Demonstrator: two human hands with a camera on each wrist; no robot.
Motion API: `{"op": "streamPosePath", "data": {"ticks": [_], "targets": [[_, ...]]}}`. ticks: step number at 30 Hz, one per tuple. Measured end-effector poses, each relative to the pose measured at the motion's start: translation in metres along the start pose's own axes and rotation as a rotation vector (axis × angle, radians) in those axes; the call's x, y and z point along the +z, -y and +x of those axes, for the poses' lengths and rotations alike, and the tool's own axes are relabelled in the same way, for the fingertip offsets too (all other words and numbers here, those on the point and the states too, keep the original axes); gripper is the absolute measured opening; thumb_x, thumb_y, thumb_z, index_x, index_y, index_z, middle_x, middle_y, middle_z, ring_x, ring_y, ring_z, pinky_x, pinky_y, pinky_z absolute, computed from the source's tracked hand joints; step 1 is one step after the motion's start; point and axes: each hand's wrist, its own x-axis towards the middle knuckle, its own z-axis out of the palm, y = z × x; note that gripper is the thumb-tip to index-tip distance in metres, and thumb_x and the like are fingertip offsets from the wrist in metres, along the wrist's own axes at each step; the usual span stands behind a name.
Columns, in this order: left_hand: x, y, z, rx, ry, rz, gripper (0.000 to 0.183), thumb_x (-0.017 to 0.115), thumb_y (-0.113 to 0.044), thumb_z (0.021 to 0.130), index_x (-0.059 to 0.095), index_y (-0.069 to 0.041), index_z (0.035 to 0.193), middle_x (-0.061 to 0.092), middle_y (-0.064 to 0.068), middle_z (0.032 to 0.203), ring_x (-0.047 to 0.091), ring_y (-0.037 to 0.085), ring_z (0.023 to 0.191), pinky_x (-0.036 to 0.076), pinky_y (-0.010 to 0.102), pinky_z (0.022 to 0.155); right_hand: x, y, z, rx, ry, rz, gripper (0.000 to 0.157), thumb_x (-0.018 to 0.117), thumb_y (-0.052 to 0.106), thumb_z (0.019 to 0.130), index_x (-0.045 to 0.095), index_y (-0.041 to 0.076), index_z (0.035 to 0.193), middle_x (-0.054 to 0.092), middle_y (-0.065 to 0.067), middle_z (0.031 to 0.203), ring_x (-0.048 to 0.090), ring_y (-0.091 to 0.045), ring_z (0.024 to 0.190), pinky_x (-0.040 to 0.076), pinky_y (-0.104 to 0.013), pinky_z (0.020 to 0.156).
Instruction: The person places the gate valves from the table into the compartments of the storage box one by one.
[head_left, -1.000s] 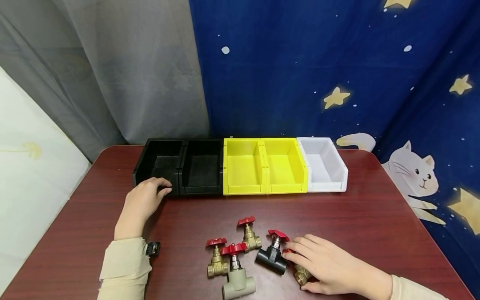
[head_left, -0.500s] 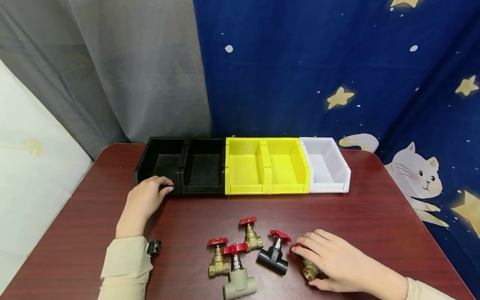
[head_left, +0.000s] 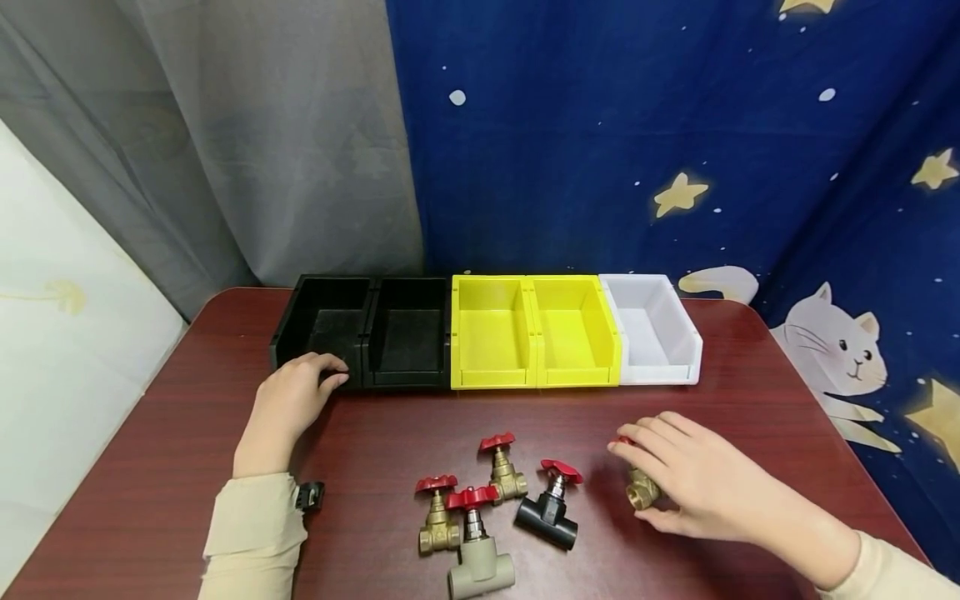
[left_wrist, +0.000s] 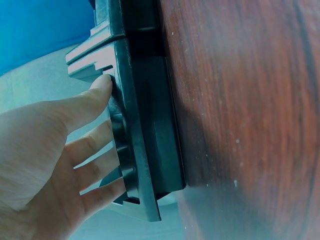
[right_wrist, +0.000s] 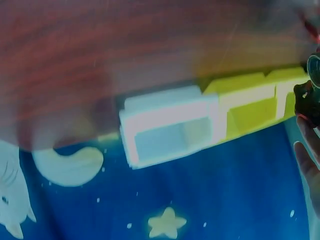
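My left hand [head_left: 291,402] holds the front lip of the leftmost black bin [head_left: 330,287], thumb and fingers at its rim [left_wrist: 125,100]. In the head view my right hand [head_left: 697,471] grips a brass valve [head_left: 642,490] with a red handwheel, mostly covered by the fingers; at the right edge of the right wrist view, the handwheel [right_wrist: 307,104] is dark beside the fingers. On the table stand two more brass valves, one at the back [head_left: 506,477] and one at the left [head_left: 437,533], a grey-green plastic valve [head_left: 480,568], and a black plastic valve [head_left: 547,518], all with red handwheels.
A second black bin [head_left: 408,380], two yellow bins, left [head_left: 492,379] and right [head_left: 576,377], and a white bin [head_left: 660,375] stand in a row along the back of the brown table [head_left: 450,417]. Curtains hang behind it.
My right hand has carried the brass valve away from the black valve, to the right and farther back. My left hand stays at the black bin.
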Motion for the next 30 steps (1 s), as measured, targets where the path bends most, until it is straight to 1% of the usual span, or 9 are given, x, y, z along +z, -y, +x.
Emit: {"op": "streamPosePath", "data": {"ticks": [5, 8, 13, 17, 24, 27, 30], "targets": [[-0.001, -0.001, 0.0, -0.001, -0.002, 0.001, 0.017, 0.064, -0.023, 0.089, 0.067, -0.014, 0.103, 0.063, 0.011, 0.099, 0.059, 0.035, 0.091, 0.046, 0.056, 0.074, -0.013, -0.016, 0.005, 0.016, -0.016, -0.041, 0.077, 0.08, 0.046, 0.059, 0.058, 0.004, 0.119, 0.058, -0.01, 0.113, 0.053, -0.027, 0.099, 0.039, -0.041, 0.09], [-0.002, -0.002, 0.0, 0.005, -0.004, 0.001, 0.017, 0.063, -0.023, 0.09, 0.067, -0.013, 0.103, 0.063, 0.011, 0.099, 0.059, 0.035, 0.091, 0.046, 0.056, 0.074, -0.018, -0.026, 0.006, 0.039, 0.004, -0.059, 0.073, 0.077, 0.05, 0.065, 0.057, 0.005, 0.12, 0.057, -0.009, 0.113, 0.053, -0.026, 0.1, 0.038, -0.04, 0.091], [-0.003, -0.002, 0.0, 0.004, -0.007, -0.002, 0.017, 0.062, -0.022, 0.09, 0.067, -0.013, 0.104, 0.063, 0.012, 0.1, 0.059, 0.035, 0.091, 0.046, 0.056, 0.075, -0.019, -0.045, 0.006, 0.06, 0.022, -0.083, 0.07, 0.072, 0.052, 0.07, 0.057, 0.005, 0.121, 0.057, -0.009, 0.112, 0.053, -0.026, 0.099, 0.038, -0.04, 0.091], [-0.004, -0.001, -0.001, -0.001, -0.001, -0.003, 0.017, 0.063, -0.022, 0.09, 0.067, -0.013, 0.103, 0.063, 0.012, 0.099, 0.059, 0.035, 0.09, 0.046, 0.056, 0.074, -0.018, -0.058, 0.007, 0.073, 0.03, -0.108, 0.071, 0.073, 0.053, 0.069, 0.058, 0.005, 0.119, 0.059, -0.011, 0.11, 0.053, -0.027, 0.098, 0.041, -0.042, 0.088], [-0.004, -0.001, -0.001, -0.007, 0.014, -0.006, 0.017, 0.064, -0.022, 0.089, 0.067, -0.013, 0.104, 0.063, 0.011, 0.101, 0.059, 0.034, 0.092, 0.046, 0.055, 0.074, -0.015, -0.074, 0.008, 0.137, 0.069, -0.109, 0.072, 0.078, 0.048, 0.063, 0.059, 0.005, 0.117, 0.059, -0.01, 0.109, 0.053, -0.027, 0.099, 0.042, -0.043, 0.088], [-0.003, -0.001, -0.001, -0.009, 0.019, -0.006, 0.018, 0.064, -0.022, 0.089, 0.067, -0.013, 0.104, 0.063, 0.011, 0.101, 0.059, 0.034, 0.092, 0.046, 0.055, 0.075, -0.014, -0.08, 0.009, 0.139, 0.07, -0.108, 0.073, 0.079, 0.047, 0.062, 0.059, 0.005, 0.117, 0.059, -0.01, 0.108, 0.054, -0.027, 0.099, 0.043, -0.043, 0.087], [-0.003, -0.002, -0.001, -0.012, 0.024, -0.007, 0.018, 0.064, -0.022, 0.089, 0.067, -0.014, 0.105, 0.063, 0.011, 0.105, 0.058, 0.035, 0.095, 0.046, 0.056, 0.076, -0.013, -0.086, 0.011, 0.142, 0.07, -0.111, 0.073, 0.079, 0.047, 0.061, 0.06, 0.004, 0.116, 0.059, -0.01, 0.106, 0.054, -0.027, 0.098, 0.043, -0.043, 0.087]]}}
